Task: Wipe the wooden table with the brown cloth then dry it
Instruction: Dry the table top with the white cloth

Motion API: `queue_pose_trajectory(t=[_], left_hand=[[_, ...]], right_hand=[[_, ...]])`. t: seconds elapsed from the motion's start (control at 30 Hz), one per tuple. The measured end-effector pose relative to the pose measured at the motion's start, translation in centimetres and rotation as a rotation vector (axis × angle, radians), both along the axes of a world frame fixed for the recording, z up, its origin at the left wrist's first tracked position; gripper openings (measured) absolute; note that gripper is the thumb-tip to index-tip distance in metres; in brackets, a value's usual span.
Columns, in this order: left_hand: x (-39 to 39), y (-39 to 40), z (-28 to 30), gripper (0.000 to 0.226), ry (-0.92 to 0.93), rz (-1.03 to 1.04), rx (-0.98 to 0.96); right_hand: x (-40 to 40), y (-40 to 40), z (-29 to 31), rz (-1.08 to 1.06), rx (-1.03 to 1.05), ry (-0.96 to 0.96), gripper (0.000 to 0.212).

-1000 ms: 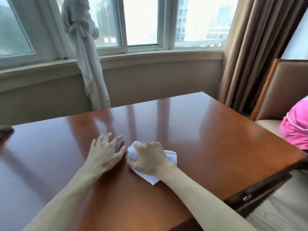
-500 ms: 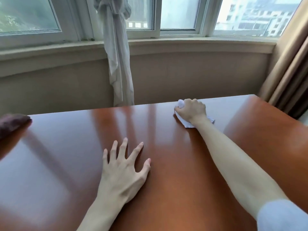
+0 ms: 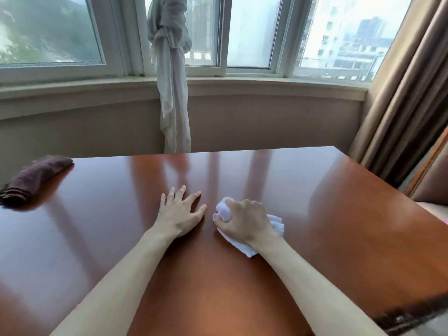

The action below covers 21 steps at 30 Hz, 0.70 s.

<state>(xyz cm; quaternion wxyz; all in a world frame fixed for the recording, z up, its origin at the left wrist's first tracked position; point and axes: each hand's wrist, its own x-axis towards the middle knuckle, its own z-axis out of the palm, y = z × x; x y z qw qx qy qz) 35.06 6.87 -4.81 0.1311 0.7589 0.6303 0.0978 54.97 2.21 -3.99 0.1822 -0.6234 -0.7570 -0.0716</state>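
The glossy wooden table [image 3: 327, 214] fills the lower view. My right hand [image 3: 244, 220] grips a bunched white cloth [image 3: 275, 223] and holds it down on the tabletop near the middle. Just to its left, my left hand [image 3: 180, 214] rests flat on the wood with fingers spread. The brown cloth [image 3: 34, 178] lies folded by the table's far left edge, well away from both hands.
A knotted pale sheer curtain [image 3: 173, 93] hangs behind the table's far edge under the windows. Heavy beige drapes [image 3: 407, 105] hang at the right, with a padded chair [image 3: 431, 187] beside the table's right edge.
My right hand has pulled the white cloth back from the far edge to the middle, beside my left hand. The left hand stays flat on the table.
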Motion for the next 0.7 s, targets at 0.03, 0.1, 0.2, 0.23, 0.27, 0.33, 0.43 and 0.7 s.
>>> queue_pose_trajectory(t=[0.03,0.1,0.2,0.23,0.27,0.33,0.43,0.7], left_hand=[[-0.3,-0.4,0.3,0.06,-0.009,-0.016,0.002],[-1.0,-1.9,0.7,0.055,-0.011,-0.034,0.035],[-1.8,-5.3,1.0,0.05,-0.013,-0.057,0.09],[-2.1,-6.6,1.0,0.048,-0.025,-0.061,0.102],[-2.4,-7.6,1.1,0.047,-0.042,-0.062,0.108],[-3.6,-9.8,1.2,0.044,-0.065,-0.046,0.127],[-6.3,-12.4,1.3,0.044,-0.073,0.017,0.164],[-14.5,-11.3,1.0,0.054,0.089,0.203,0.158]], right_hand=[[-0.7,-2.5,0.0,0.029,0.021,0.001,0.039],[-2.4,-7.1,-0.2,0.074,0.065,0.007,0.04],[-4.8,-12.5,-0.8,0.21,0.08,0.005,0.043],[-5.2,-13.3,-1.0,0.259,0.071,-0.002,0.044],[-5.1,-13.3,-0.8,0.281,0.057,-0.004,0.042],[-5.1,-12.0,0.1,0.203,0.029,0.01,0.04],[-6.5,-8.8,1.5,-0.118,-0.04,0.061,0.041],[-13.1,-2.3,-0.3,0.33,0.04,-0.004,0.037]])
